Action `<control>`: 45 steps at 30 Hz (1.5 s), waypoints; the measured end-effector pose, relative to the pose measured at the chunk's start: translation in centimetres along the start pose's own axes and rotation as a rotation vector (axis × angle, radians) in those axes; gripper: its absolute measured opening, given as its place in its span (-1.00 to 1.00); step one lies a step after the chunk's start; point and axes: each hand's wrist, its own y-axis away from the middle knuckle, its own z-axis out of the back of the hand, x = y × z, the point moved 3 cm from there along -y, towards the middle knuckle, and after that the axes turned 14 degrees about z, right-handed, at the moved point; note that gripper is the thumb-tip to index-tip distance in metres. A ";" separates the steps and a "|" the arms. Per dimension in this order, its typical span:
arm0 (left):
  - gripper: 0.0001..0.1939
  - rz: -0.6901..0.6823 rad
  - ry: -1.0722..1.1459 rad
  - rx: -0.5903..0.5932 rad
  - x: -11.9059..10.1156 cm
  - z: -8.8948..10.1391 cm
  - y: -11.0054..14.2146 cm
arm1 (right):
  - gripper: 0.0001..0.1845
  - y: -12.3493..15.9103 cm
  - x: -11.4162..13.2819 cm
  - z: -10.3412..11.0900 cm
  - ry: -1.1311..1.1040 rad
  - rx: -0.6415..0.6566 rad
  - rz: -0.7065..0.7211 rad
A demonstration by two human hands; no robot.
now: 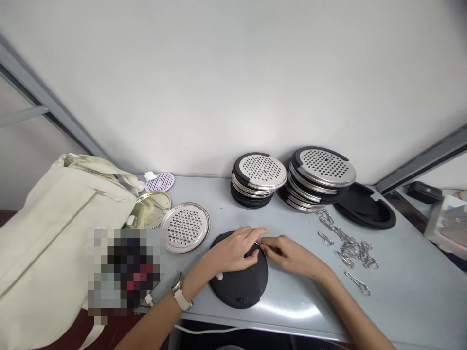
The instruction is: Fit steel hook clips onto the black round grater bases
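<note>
1. Slouchy cream fabric bag [62, 238] hogs the lower left of the frame, all soft creases.
2. Main thing's at lower centre: a smooth, dull black disc [239, 288] on the grey table [226, 216], near the front edge, probably for easy reach.
3. Left hand [237, 250] drapes over the disc's upper part, seemingly to steady it; can't tell if it's actually gripping. Right hand [285, 253] has thumb and finger pinched narrow on a tiny metal bit [257, 243] at the rim, I guess because it's fiddly.
4. Shiny bent-wire clips [352, 250] lie loosely heaped right of centre, likely handy for that hand.
5. Further back, a smaller stack [260, 180] and a bigger stack [321, 177]: round, hole-punched metal tops, part-black rims, probably piled to save room.
6. Left of centre, a silver grater plate [185, 227] lies flat, rough-looking in the middle.
</note>
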 end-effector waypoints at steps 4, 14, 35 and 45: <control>-0.63 -0.001 -0.020 0.017 0.0 0.0 -0.1 | -0.74 0.0 0.0 -0.1 0.008 0.001 -0.008; -0.76 0.007 -0.046 0.010 0.1 -0.2 -0.1 | -0.69 0.0 -0.1 -0.1 0.019 0.004 -0.014; -0.78 0.013 -0.034 0.019 0.2 -0.3 -0.3 | -0.70 0.0 0.1 0.0 0.005 0.021 -0.028; -0.75 0.015 -0.016 0.006 0.4 -0.4 -0.3 | -0.70 0.0 -0.1 -0.1 0.004 0.010 -0.018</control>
